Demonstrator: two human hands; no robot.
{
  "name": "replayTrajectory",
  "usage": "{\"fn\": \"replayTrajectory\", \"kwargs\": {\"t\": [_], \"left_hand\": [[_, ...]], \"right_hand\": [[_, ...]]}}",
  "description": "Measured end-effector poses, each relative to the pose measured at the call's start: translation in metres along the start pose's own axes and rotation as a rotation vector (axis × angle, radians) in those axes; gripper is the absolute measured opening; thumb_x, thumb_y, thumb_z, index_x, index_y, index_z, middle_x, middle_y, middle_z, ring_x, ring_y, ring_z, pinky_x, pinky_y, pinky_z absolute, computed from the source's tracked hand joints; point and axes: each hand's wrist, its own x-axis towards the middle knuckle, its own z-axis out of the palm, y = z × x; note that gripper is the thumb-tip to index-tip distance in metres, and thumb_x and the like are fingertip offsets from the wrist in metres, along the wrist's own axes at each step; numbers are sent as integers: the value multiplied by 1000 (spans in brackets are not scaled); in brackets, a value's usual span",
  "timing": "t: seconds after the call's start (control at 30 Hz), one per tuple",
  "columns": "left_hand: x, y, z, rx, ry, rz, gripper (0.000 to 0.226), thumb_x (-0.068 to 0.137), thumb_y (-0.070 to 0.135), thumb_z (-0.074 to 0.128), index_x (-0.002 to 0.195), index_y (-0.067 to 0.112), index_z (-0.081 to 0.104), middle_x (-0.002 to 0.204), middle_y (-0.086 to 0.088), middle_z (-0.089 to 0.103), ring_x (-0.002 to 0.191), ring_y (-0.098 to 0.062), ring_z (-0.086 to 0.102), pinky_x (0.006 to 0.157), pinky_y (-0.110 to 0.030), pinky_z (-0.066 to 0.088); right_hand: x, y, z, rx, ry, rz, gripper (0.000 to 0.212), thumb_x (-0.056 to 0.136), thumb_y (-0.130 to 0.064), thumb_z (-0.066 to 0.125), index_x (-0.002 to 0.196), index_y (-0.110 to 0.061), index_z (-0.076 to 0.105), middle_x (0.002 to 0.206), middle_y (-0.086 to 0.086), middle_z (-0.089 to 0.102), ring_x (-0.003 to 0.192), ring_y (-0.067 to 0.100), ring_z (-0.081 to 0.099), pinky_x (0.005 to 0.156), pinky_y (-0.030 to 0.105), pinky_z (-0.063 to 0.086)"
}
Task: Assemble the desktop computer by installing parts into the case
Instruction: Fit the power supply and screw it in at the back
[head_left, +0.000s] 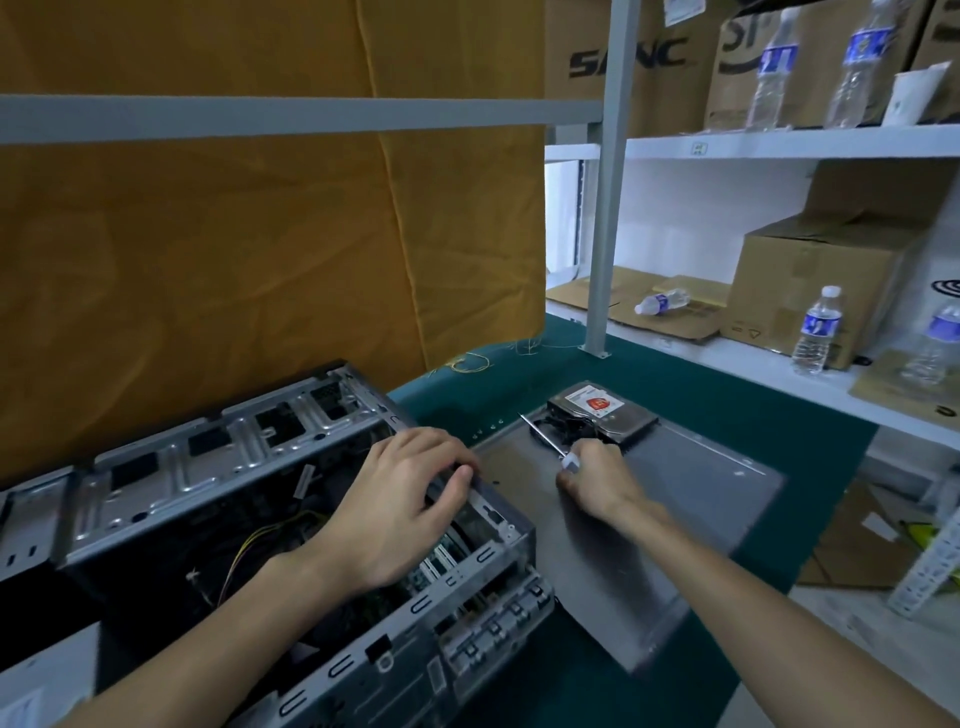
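Note:
An open desktop case (171, 499) lies on its side at the lower left, with yellow wires and a board inside. My left hand (400, 499) rests on its right edge, fingers curled over the metal rim. To the right, my right hand (597, 480) grips a screwdriver (543, 435) by its pale handle; the thin shaft points up and left. A hard drive (602, 410) with a red and white label lies just beyond that hand on the grey side panel (675, 525), which lies flat on the green mat.
A green mat (727, 395) covers the bench. An orange cloth (260, 234) hangs behind the case. A grey post (608, 208) stands behind the drive. White shelves at the right carry cardboard boxes (810, 275) and water bottles (818, 332).

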Motion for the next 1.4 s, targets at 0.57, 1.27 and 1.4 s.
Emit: {"fn": "replayTrajectory", "kwargs": {"t": [0.57, 1.27, 1.4], "left_hand": [[0, 52, -24, -743, 174, -171, 20, 98, 26, 67, 115, 23, 77, 107, 18, 76, 106, 3, 68, 88, -9, 48], [-192, 88, -90, -1569, 501, -387, 30, 90, 28, 66, 104, 3, 74, 111, -13, 76, 106, -24, 73, 75, -26, 61], [-237, 86, -83, -1540, 522, -435, 24, 92, 30, 64, 82, 18, 82, 102, -9, 77, 105, -24, 74, 74, -26, 61]], "right_hand": [[-117, -83, -63, 1659, -394, -15, 32, 77, -4, 84, 99, -10, 61, 83, 10, 67, 49, 9, 47, 41, 21, 41], [-338, -151, -21, 1052, -537, -386, 21, 104, -37, 53, 101, -16, 55, 77, 4, 59, 48, 17, 48, 42, 27, 42], [-373, -153, -4, 960, -518, -400, 22, 106, -34, 50, 109, -13, 50, 77, 2, 59, 48, 17, 47, 42, 29, 41]]}}
